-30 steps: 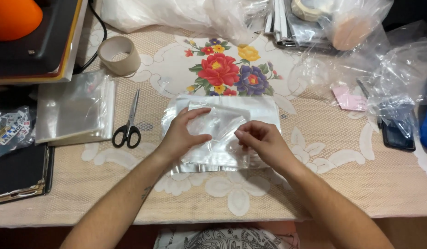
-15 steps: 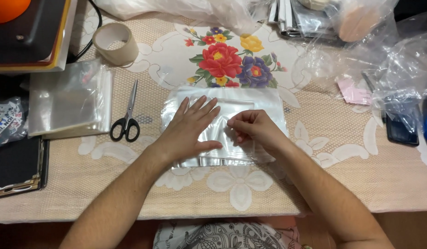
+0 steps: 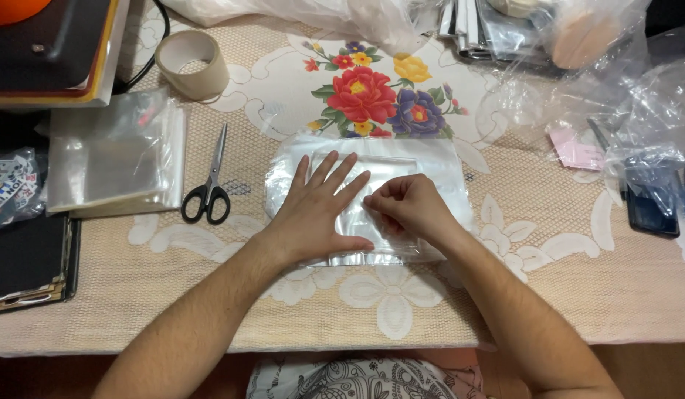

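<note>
A clear plastic bag (image 3: 424,159) with a flat pale item inside lies on the lace tablecloth (image 3: 549,288) in the middle of the head view. My left hand (image 3: 316,210) rests flat on the bag with fingers spread, pressing it down. My right hand (image 3: 409,210) is beside it to the right, fingers curled and pinching the plastic near the bag's middle. The bag's near edge shows below both hands.
Black-handled scissors (image 3: 209,188) lie left of the bag. A stack of clear bags (image 3: 113,159) sits further left, a tape roll (image 3: 191,63) behind it. Crumpled plastic bags (image 3: 638,111) and a dark phone (image 3: 649,210) crowd the right. Dark books (image 3: 24,258) lie at the left edge.
My left hand went from gripping the bag's upper left to lying flat and spread on it. My right hand stayed at the middle, pinching the plastic.
</note>
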